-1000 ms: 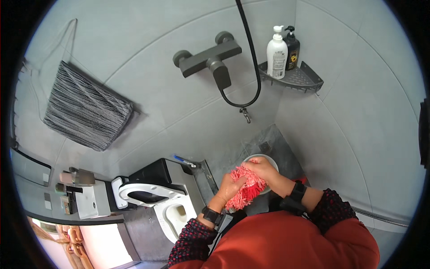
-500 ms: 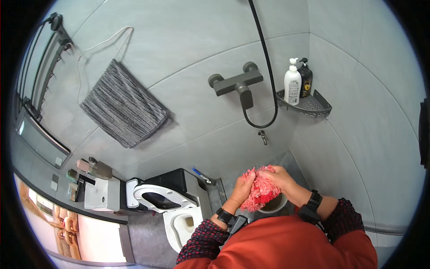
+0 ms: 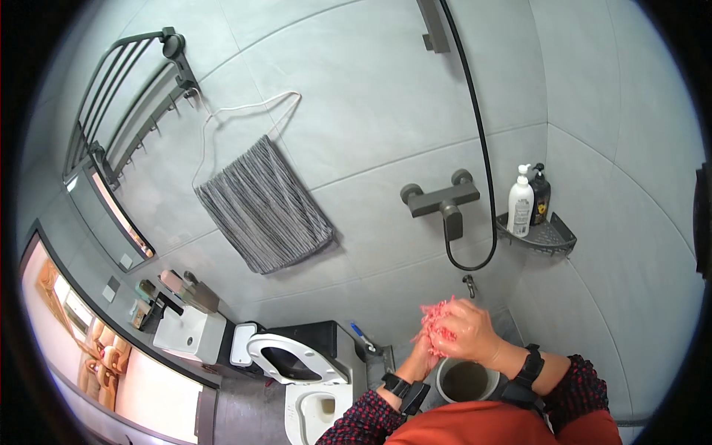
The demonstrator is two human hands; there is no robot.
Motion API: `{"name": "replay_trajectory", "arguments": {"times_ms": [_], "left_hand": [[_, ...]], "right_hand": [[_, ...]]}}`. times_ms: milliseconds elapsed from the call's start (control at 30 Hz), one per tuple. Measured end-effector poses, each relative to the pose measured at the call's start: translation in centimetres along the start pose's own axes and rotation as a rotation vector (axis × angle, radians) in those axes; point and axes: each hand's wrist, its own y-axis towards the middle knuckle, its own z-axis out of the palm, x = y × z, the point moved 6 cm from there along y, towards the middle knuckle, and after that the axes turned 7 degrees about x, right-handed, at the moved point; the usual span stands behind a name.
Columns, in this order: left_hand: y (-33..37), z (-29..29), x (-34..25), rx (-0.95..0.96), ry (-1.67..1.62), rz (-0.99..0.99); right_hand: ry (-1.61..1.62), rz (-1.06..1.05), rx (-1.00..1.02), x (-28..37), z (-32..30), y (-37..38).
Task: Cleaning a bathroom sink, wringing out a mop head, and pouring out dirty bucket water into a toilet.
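Note:
Bunched between my two hands is a pink-and-red shaggy cloth (image 3: 435, 317) with stringy strands, possibly a mop head. My left hand (image 3: 420, 359) grips it from below, and my right hand (image 3: 469, 331) wraps over it from the right. Both hands look wet, and most of the cloth is hidden in them. Just beneath them stands a round bucket (image 3: 440, 380) with dark, murky water (image 3: 466, 383) inside.
A toilet (image 3: 304, 400) with its lid raised stands to the left, a blue-handled brush (image 3: 363, 335) behind it. Ahead are a small tap (image 3: 469, 285), a shower mixer (image 3: 445, 200) with its hose, and a corner shelf (image 3: 545, 237) holding two pump bottles. A grey towel (image 3: 267, 208) hangs on the wall.
My hands have squeezed the cloth into a tighter bundle, the right hand closing over it. More of the bucket and its water shows now. The view has tilted up and shifted left.

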Motion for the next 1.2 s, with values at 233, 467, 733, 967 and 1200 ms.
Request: {"name": "replay_trajectory", "arguments": {"times_ms": [233,467,733,967,1200], "left_hand": [[-0.6,0.7,0.6,0.335,-0.424,0.075],[-0.8,0.6,-2.4,0.111,-0.138,0.117],[-3.7,1.6,-5.4,0.049,0.508,0.32],[-5.2,-0.6,-7.2,-0.055,0.323,0.38],[-5.7,-3.4,-9.2,-0.184,0.004,0.43]], "right_hand": [[0.13,-0.167,0.004,1.6,-0.5,1.6],[0.53,0.253,-0.129,-3.2,1.1,1.3],[0.482,0.277,-0.074,-2.3,3.3,1.8],[0.36,0.023,0.144,1.9,3.9,3.9],[-0.152,-0.484,0.212,7.5,5.3,3.6]]}}
